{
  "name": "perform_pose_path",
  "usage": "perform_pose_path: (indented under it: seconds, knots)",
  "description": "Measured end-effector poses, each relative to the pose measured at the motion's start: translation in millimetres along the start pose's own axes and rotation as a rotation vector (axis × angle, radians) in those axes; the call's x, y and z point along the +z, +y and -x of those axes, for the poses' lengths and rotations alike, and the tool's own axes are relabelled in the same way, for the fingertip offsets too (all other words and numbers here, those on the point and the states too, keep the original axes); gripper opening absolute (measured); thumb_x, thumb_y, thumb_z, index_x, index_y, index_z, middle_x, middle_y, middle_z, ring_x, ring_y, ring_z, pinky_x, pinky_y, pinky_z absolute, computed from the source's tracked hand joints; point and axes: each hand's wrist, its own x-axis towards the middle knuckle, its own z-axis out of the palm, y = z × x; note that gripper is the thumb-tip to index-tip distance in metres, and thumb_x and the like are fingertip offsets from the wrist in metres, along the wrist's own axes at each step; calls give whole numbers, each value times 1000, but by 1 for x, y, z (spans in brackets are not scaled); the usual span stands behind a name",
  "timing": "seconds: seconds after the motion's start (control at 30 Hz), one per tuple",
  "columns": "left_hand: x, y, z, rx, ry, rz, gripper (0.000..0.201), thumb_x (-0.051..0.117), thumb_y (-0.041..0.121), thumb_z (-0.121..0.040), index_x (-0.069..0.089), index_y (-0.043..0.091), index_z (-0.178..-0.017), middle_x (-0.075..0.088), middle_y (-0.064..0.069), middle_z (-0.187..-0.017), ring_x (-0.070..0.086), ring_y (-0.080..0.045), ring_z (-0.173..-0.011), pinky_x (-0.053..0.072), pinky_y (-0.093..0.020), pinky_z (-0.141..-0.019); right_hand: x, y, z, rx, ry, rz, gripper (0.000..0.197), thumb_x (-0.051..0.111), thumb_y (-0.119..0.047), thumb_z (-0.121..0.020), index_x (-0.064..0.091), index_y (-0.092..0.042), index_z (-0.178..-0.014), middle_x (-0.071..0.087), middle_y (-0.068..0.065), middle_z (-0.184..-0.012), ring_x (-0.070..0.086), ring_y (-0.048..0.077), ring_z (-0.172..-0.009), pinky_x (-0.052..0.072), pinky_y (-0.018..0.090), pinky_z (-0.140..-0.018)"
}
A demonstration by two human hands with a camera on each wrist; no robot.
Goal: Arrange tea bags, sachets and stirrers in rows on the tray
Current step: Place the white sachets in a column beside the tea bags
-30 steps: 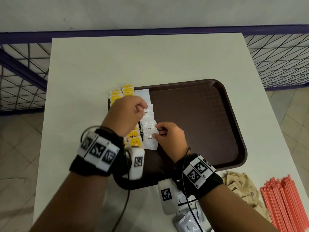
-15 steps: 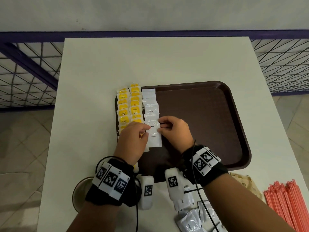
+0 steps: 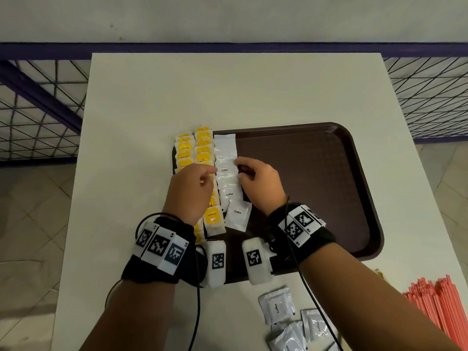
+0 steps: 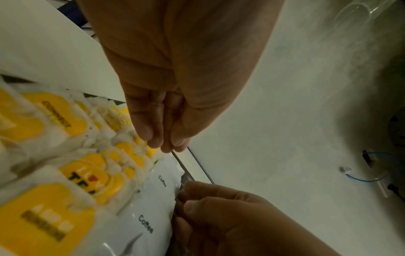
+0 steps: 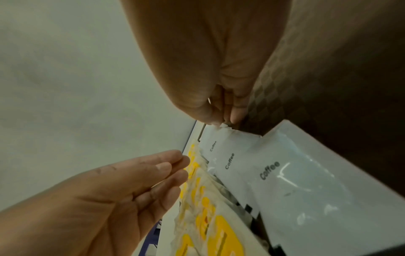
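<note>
While the dark brown plastic tray is sitting on the white table, the right hand is pinching the right edge of a white coffee sachet in the tray's third row, beside the yellow tea bags. The left hand is hovering over these, fingers relaxed, grasping nothing.

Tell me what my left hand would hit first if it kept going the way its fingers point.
Probably the row of white coffee sachets: the left hand's fingertips point at its left edge, already nearly touching. Depth is unclear.
</note>
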Motion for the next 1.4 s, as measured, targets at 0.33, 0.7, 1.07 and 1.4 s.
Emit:
perform_pose_path:
  seconds: [0.33, 0.7, 1.07, 1.4]
  knots:
    - [-1, -2, -6, 3, 0, -13, 26, 51, 10, -92, 66, 16, -113, 64, -3, -116, 59, -14, -99, 42, -20, -83, 0, -6, -15, -13, -16, 7, 41, 46, 3, -84, 61, -13, -118, 64, 3, -118, 58, 14, -109, 40, 17, -95]
    - [-4, -3, 5, 37, 19, -22, 26, 52, 7, -91, 67, 15, -111, 65, -2, -112, 59, -14, -96, 36, -13, -82, -4, -16, -26, -43, -35, 3, 50, 40, 10, -79, 57, -10, -123, 61, 8, -122, 55, 20, -111, 36, 12, -91]
    - [9, -6, 28, 83, -107, -19, 22, 54, 14, -92, 67, 18, -109, 65, 3, -110, 56, -8, -90, 39, -15, -79, 0, 26, 62, 55, -54, 278, 52, 85, -39, -58, 65, -15, -100, 51, 1, -99, 51, 17, -93, 42, 24, -83]
    - [21, -4, 25, 166, -184, -195, 29, 61, 13, -87, 65, 21, -114, 64, 2, -111, 51, -17, -106, 36, -23, -89, -3, 16, 56, -70, -116, 223, 34, 76, -12, -70, 56, -17, -97, 58, -3, -97, 51, 12, -86, 44, 25, -79]
